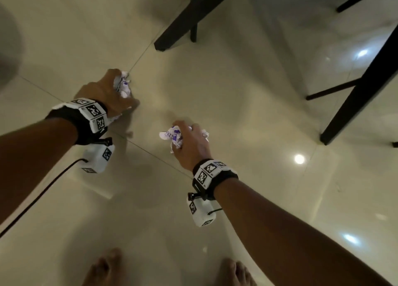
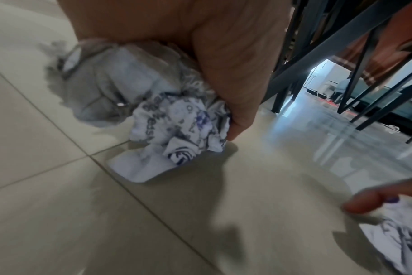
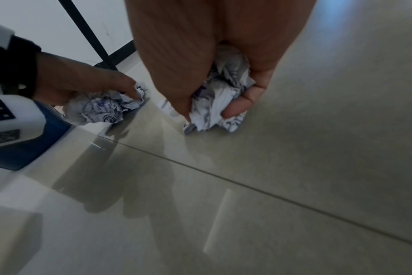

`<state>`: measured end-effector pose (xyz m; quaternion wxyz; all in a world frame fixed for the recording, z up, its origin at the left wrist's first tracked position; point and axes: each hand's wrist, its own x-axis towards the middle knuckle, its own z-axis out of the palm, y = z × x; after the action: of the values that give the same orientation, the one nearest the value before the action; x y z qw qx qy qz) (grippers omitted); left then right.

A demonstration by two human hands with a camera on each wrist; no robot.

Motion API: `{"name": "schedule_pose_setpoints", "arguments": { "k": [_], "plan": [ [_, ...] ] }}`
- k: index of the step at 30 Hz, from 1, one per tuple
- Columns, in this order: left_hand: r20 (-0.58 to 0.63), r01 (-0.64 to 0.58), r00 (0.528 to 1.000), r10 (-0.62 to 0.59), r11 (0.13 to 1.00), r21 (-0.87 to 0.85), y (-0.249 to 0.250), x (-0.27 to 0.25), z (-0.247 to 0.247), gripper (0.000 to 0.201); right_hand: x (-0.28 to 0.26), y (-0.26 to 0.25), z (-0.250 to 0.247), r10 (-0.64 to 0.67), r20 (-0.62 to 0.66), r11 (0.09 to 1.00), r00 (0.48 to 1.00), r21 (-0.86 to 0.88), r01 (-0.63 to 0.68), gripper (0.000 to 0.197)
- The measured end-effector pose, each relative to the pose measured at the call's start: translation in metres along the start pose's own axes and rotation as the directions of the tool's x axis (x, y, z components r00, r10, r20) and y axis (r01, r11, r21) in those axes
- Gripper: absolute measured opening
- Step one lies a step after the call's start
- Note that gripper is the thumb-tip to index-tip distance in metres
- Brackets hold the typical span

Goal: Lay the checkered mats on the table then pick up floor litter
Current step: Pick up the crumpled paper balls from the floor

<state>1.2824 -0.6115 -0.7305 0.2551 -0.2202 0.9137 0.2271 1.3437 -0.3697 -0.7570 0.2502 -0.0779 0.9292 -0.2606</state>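
Both my arms reach down toward the tiled floor (image 1: 237,104). My left hand (image 1: 109,91) curls around 1 crumpled printed paper wad (image 2: 176,130), just above a tile seam. My right hand (image 1: 189,143) pinches another paper wad (image 3: 219,104). Both wads are balled up, without a clear long axis.

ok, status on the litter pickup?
Left hand grips a crumpled paper wad. Right hand grips another wad. Both low at the tiled floor. Dark chair legs ahead, not obstructing.
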Motion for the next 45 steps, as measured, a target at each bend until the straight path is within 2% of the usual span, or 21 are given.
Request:
{"name": "schedule_pose_setpoints", "arguments": {
  "k": [3,7,9,11,14,18,24,27,31,34,37,39,42,43,45],
  "plan": [
    [0.033,0.022,0.999,-0.023,0.999,0.040,-0.002,-0.015,0.002,0.053,0.002,-0.006,-0.006,0.028,0.036,1.000,0.999,-0.012,-0.028,0.045],
    [0.112,0.016,0.993,-0.026,0.996,0.085,-0.030,-0.074,0.009,0.034,-0.011,-0.024,-0.020,0.159,0.191,0.987,0.969,-0.067,-0.149,0.034],
    [0.163,0.056,0.985,-0.065,0.996,0.064,-0.052,-0.117,0.009,0.030,-0.030,-0.035,-0.026,0.240,0.244,0.970,0.940,-0.083,-0.226,0.038],
    [0.176,0.103,0.979,-0.106,0.994,0.028,-0.072,-0.157,0.005,0.029,-0.054,-0.050,-0.033,0.263,0.295,0.965,0.919,-0.100,-0.244,0.045],
    [0.179,0.167,0.972,-0.155,0.984,-0.056,-0.098,-0.210,-0.037,0.027,-0.087,-0.092,-0.059,0.218,0.364,0.973,0.905,-0.151,-0.174,0.044],
    [0.082,0.216,0.976,-0.202,0.945,-0.245,-0.123,-0.247,-0.119,0.026,-0.107,-0.164,-0.096,0.171,0.426,0.974,0.888,-0.211,-0.086,0.043],
    [-0.065,0.246,0.952,-0.300,0.871,-0.425,-0.157,-0.266,-0.267,0.029,-0.071,-0.331,-0.143,0.009,0.406,0.979,0.914,-0.192,0.075,0.043],
    [-0.101,0.258,0.933,-0.346,0.837,-0.482,-0.171,-0.276,-0.324,0.029,-0.043,-0.423,-0.152,-0.089,0.377,0.976,0.922,-0.150,0.155,0.043],
    [-0.107,0.280,0.912,-0.395,0.793,-0.542,-0.181,-0.279,-0.352,0.030,-0.008,-0.507,-0.143,-0.250,0.357,0.945,0.900,-0.112,0.307,0.047],
    [-0.077,0.333,0.880,-0.469,0.723,-0.605,-0.191,-0.279,-0.362,0.028,0.024,-0.565,-0.115,-0.296,0.456,0.924,0.840,-0.086,0.372,0.057],
    [-0.001,0.387,0.856,-0.516,0.643,-0.661,-0.192,-0.276,-0.359,0.023,0.047,-0.593,-0.093,-0.276,0.594,0.915,0.756,-0.080,0.396,0.083],
    [0.050,0.435,0.825,-0.564,0.576,-0.692,-0.193,-0.273,-0.355,0.021,0.057,-0.601,-0.085,-0.252,0.610,0.925,0.751,-0.077,0.372,0.089],
    [0.106,0.472,0.809,-0.578,0.532,-0.703,-0.187,-0.266,-0.354,0.020,0.070,-0.588,-0.089,-0.239,0.543,0.934,0.805,-0.098,0.344,0.065],
    [0.113,0.477,0.804,-0.583,0.521,-0.707,-0.187,-0.262,-0.354,0.020,0.073,-0.581,-0.093,-0.234,0.546,0.930,0.805,-0.115,0.349,0.054],
    [0.114,0.470,0.808,-0.578,0.515,-0.717,-0.187,-0.250,-0.354,0.021,0.081,-0.566,-0.102,-0.183,0.620,0.924,0.763,-0.157,0.350,0.035]
  ]
}}
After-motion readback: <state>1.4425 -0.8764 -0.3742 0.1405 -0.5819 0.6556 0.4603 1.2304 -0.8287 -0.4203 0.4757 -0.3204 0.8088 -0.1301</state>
